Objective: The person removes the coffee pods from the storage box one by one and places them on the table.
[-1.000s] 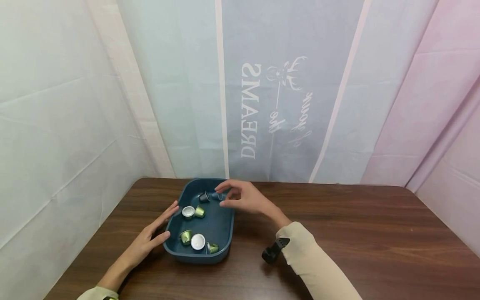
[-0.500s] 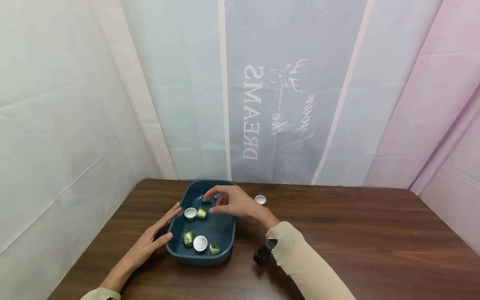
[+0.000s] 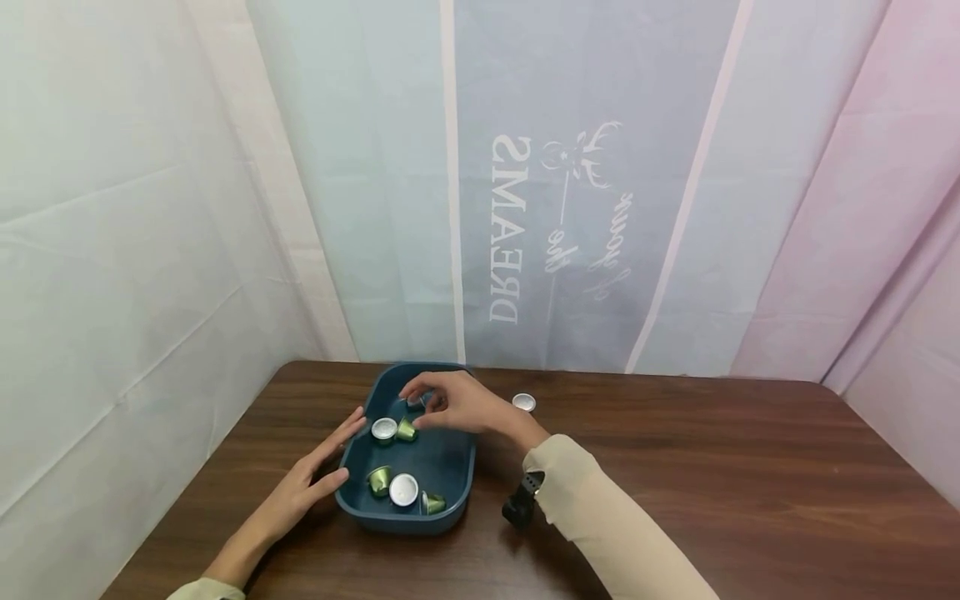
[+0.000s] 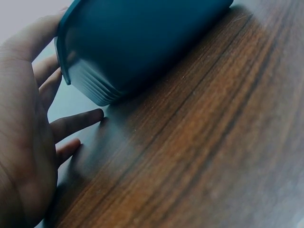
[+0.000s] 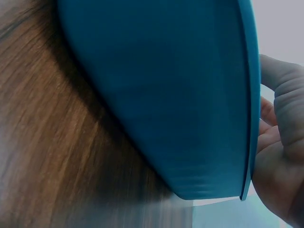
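Observation:
A dark blue tub (image 3: pixel 347 500) holds several coffee capsules. My left hand (image 3: pixel 296 492) rests against the tub's left side with its fingers spread; in the left wrist view, some fingers pass behind the rim. My right hand (image 3: pixel 461 404) reaches over the far right part of the tub. Its thumb and fingers are bent and apart around a dark coffee capsule (image 3: pixel 415 404), which is partly covered; contact is not clear. Just nearer lie a silver-topped capsule (image 3: pixel 384 429) and a green capsule (image 3: pixel 407 430). Near the front are a green capsule (image 3: pixel 379 481), a silver-topped one (image 3: pixel 403 490) and another green one (image 3: pixel 432 503).
A silver-topped capsule (image 3: pixel 523 402) sits on the brown wooden table (image 3: pixel 675 483), right of the tub and behind my right forearm. Printed fabric (image 3: pixel 585 317) hangs along the table's back edge. A black strap device (image 3: pixel 521 504) hangs at my right wrist.
My right hand has moved left, from beside a blue capsule to the dark capsule. The silver-topped capsule on the table has come into sight. My left hand keeps its place at the tub.

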A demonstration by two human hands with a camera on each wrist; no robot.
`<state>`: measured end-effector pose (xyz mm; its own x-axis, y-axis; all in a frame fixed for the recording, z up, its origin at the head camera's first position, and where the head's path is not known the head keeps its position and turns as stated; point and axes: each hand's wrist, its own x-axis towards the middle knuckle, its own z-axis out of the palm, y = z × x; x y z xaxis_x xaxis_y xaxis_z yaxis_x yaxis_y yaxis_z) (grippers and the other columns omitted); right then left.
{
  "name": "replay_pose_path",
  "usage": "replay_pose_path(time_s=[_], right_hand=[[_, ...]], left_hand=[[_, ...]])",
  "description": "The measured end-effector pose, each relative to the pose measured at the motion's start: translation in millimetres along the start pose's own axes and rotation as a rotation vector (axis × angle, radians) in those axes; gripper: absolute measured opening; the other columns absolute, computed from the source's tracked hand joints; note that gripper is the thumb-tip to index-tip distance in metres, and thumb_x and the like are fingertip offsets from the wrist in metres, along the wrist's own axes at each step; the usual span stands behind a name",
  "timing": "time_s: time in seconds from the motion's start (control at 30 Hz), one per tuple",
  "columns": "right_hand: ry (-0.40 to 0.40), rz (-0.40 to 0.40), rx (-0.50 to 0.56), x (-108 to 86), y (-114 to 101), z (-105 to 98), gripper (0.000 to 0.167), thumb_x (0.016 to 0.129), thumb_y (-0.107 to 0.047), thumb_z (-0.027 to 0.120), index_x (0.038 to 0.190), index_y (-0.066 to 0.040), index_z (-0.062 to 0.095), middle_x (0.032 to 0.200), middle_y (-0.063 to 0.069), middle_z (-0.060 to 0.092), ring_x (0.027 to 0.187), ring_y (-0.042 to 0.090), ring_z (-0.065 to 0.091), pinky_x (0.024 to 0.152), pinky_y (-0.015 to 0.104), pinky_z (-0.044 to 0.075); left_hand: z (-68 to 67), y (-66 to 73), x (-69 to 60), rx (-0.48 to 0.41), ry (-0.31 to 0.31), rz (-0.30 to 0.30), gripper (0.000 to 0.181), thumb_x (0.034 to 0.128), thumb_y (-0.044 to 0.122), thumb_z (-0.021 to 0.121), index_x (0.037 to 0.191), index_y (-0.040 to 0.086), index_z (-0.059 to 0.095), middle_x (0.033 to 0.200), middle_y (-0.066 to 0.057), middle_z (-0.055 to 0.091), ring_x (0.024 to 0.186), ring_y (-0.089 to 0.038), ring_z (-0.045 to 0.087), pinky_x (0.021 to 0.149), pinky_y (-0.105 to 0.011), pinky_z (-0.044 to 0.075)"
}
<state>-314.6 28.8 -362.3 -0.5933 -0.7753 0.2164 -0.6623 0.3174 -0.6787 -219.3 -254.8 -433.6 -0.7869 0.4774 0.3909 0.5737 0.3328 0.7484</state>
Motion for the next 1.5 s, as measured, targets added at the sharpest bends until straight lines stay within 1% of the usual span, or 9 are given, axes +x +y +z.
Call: replay_pose_path(time_s=[0.2, 0.43, 0.57, 0.8, 1.0, 1.07, 1.13, 1.27, 1.5], right_hand=[[-0.022, -0.005, -0.036, 5.4, 1, 5, 0.042, 0.086, -0.020, 0.073, 0.126, -0.012, 0.059, 0.118, 0.008, 0.063, 0.081, 0.003, 0.061, 0.075, 0.020, 0.049], [-0.020, 0.036, -0.102, 10.2, 6, 7, 0.041, 0.086, -0.019, 0.074, 0.124, -0.017, 0.060, 0.116, 0.006, 0.064, 0.080, 0.002, 0.060, 0.075, 0.019, 0.048], [-0.038, 0.075, -0.111, 12.8, 6, 6, 0.042, 0.085, -0.017, 0.075, 0.124, -0.018, 0.060, 0.116, 0.005, 0.064, 0.079, 0.003, 0.061, 0.073, 0.021, 0.048], [-0.096, 0.105, -0.138, 19.2, 5, 10, 0.043, 0.084, -0.018, 0.075, 0.124, -0.016, 0.060, 0.119, 0.005, 0.063, 0.082, 0.001, 0.060, 0.073, 0.019, 0.048], [-0.116, 0.143, -0.151, 24.4, 4, 14, 0.037, 0.083, -0.020, 0.077, 0.118, -0.017, 0.065, 0.114, 0.000, 0.065, 0.081, 0.000, 0.061, 0.071, 0.019, 0.048], [-0.122, 0.149, -0.146, 26.7, 4, 14, 0.035, 0.082, -0.019, 0.077, 0.115, -0.017, 0.066, 0.111, -0.001, 0.065, 0.081, 0.001, 0.061, 0.071, 0.019, 0.049], [-0.131, 0.152, -0.142, 28.9, 4, 14, 0.033, 0.081, -0.019, 0.078, 0.113, -0.017, 0.067, 0.109, -0.002, 0.066, 0.081, 0.002, 0.061, 0.070, 0.019, 0.049], [-0.160, 0.148, -0.141, 32.2, 3, 15, 0.028, 0.080, -0.018, 0.079, 0.107, -0.017, 0.069, 0.103, -0.005, 0.068, 0.080, 0.003, 0.060, 0.069, 0.020, 0.048], [-0.207, 0.109, -0.111, 32.4, 3, 17, 0.025, 0.079, -0.016, 0.080, 0.102, -0.022, 0.070, 0.099, -0.010, 0.066, 0.089, 0.008, 0.062, 0.072, 0.019, 0.048]], left_hand=[[0.2, -0.9, 0.0, 0.002, -0.022, -0.031, 0.058, 0.0964, 0.003, 0.047, 0.151, 0.012, 0.030, 0.159, -0.005, 0.017, 0.143, -0.015, 0.017, 0.105, -0.028, 0.023], [2.1, -1.7, 0.2, 0.000, -0.031, -0.046, 0.059, 0.0966, 0.003, 0.046, 0.151, 0.016, 0.029, 0.159, -0.005, 0.016, 0.143, -0.015, 0.018, 0.101, -0.061, 0.023], [2.4, -0.8, 1.9, -0.016, -0.026, -0.043, 0.060, 0.0959, 0.002, 0.047, 0.151, 0.017, 0.030, 0.159, -0.004, 0.016, 0.143, -0.015, 0.017, 0.096, -0.072, 0.019], [1.8, 0.6, 2.0, -0.018, -0.025, -0.042, 0.059, 0.0956, 0.002, 0.047, 0.151, 0.013, 0.029, 0.159, -0.003, 0.016, 0.143, -0.015, 0.017, 0.095, -0.073, 0.020], [1.4, -0.4, 1.4, -0.026, -0.024, -0.041, 0.059, 0.0956, 0.002, 0.046, 0.151, 0.012, 0.029, 0.159, -0.004, 0.015, 0.143, -0.015, 0.018, 0.095, -0.072, 0.021], [0.6, -0.7, 1.9, -0.014, -0.022, -0.031, 0.059, 0.0953, 0.001, 0.046, 0.151, 0.012, 0.029, 0.159, -0.007, 0.015, 0.143, -0.016, 0.018, 0.099, -0.065, 0.024], [-0.5, -1.2, 1.8, -0.001, -0.019, -0.028, 0.059, 0.0952, 0.001, 0.046, 0.151, 0.011, 0.029, 0.159, -0.008, 0.015, 0.143, -0.016, 0.019, 0.103, -0.052, 0.028], [-2.2, -2.4, 0.6, 0.005, -0.017, -0.014, 0.059, 0.0947, 0.000, 0.046, 0.151, 0.010, 0.029, 0.158, -0.011, 0.015, 0.143, -0.017, 0.019, 0.105, -0.032, 0.028], [-2.1, -2.5, -0.2, 0.006, -0.014, -0.004, 0.059, 0.0942, -0.001, 0.046, 0.150, 0.009, 0.029, 0.158, -0.010, 0.015, 0.143, -0.018, 0.019, 0.104, -0.029, 0.028]])
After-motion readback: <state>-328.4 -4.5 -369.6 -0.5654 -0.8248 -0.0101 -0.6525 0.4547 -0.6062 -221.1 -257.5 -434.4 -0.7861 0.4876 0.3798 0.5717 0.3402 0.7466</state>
